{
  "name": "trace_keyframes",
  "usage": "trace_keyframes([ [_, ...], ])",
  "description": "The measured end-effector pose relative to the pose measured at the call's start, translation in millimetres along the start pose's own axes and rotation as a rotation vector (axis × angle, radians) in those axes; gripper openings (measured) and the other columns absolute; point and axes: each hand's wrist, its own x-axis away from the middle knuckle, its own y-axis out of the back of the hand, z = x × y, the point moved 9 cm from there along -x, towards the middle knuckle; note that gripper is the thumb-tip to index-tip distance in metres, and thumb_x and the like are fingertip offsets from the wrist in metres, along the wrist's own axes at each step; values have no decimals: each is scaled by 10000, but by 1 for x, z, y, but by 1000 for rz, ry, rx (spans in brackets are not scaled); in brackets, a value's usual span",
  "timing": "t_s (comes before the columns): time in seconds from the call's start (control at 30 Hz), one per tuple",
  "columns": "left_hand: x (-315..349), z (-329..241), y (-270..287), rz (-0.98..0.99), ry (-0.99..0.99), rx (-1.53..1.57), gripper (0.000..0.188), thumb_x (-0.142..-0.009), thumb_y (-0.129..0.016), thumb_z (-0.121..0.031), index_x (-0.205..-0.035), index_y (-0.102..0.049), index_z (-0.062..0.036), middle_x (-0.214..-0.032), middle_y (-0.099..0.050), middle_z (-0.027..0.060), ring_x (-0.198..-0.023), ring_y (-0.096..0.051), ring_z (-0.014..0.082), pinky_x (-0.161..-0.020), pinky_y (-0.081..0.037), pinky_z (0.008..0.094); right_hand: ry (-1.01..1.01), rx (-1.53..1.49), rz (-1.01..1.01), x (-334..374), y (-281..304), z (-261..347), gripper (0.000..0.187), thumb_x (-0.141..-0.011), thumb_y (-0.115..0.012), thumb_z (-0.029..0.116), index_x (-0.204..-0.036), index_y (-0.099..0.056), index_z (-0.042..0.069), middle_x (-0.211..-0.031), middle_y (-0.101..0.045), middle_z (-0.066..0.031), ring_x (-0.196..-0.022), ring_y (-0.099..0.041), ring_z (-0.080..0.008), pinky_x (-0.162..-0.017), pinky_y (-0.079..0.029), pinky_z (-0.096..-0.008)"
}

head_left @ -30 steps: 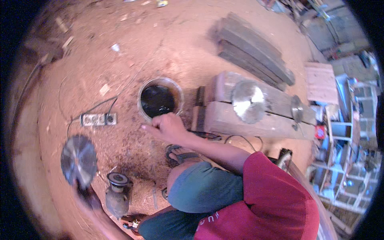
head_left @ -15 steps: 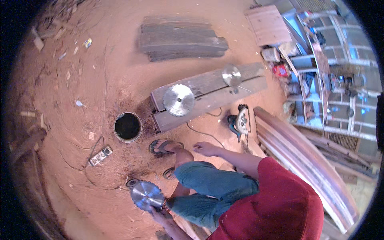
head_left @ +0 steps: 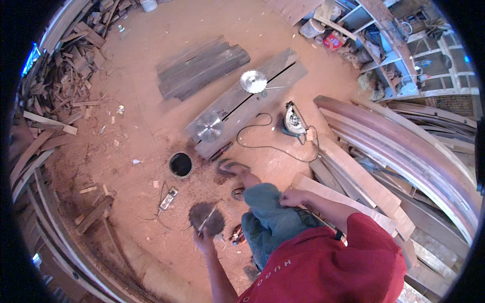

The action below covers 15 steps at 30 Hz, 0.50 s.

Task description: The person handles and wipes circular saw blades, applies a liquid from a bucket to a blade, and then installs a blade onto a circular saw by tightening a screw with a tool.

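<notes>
My left hand (head_left: 203, 238) grips a round circular saw blade (head_left: 206, 218), held flat over the sawdust-covered ground. My right hand (head_left: 292, 197) rests against my raised knee in blue trousers, fingers curled with nothing in them. Two more saw blades (head_left: 209, 127) (head_left: 253, 81) lie on a pair of grey planks (head_left: 283, 70) further away. A handheld circular saw (head_left: 294, 121) with a black cord lies beside those planks.
A dark round tin (head_left: 180, 164) and a power strip (head_left: 168, 198) sit on the ground near my left side. Stacked boards (head_left: 199, 65) lie further off, curved timbers (head_left: 404, 146) to the right, scrap wood (head_left: 60, 86) to the left, shelves (head_left: 404, 45) at the back right.
The view has risen higher above the ground. My left hand still holds the blade, now lower centre-left. My right hand has come back from the ground to my knee.
</notes>
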Motion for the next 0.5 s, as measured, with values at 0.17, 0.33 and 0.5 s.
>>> trace_keyframes([
  [0.17, 42, -80, -149, 475, 194, 390, 428, -943, -626, -163, -1342, -482, -105, -1282, -562, 106, -1086, -610, 277, -859, -559, 417, 243, -860, -523, 52, 94, 77, 518, -876, -679, 395, -1230, -611, 22, -1049, -692, -102, -949, -659, -219, -796, -536, -361],
  [0.33, 75, -97, -263, 694, 350, 303, 512, -926, -642, -234, -1367, -455, -56, -1298, -560, 113, -1188, -547, 273, -990, -453, 442, 427, -1441, -623, 65, 103, 27, 368, -879, -730, 224, -1162, -634, 10, -1008, -687, -57, -922, -640, -141, -763, -535, -298],
  [0.5, 83, -44, -295, 809, -287, -706, 851, -801, -701, -567, -1416, -437, -42, -1420, -445, 273, -1323, -440, 392, -1084, -370, 471, -30, -1060, -1174, 123, 93, -141, 135, -901, -661, 135, -938, -681, 7, -801, -674, -40, -742, -616, -116, -650, -498, -317],
])
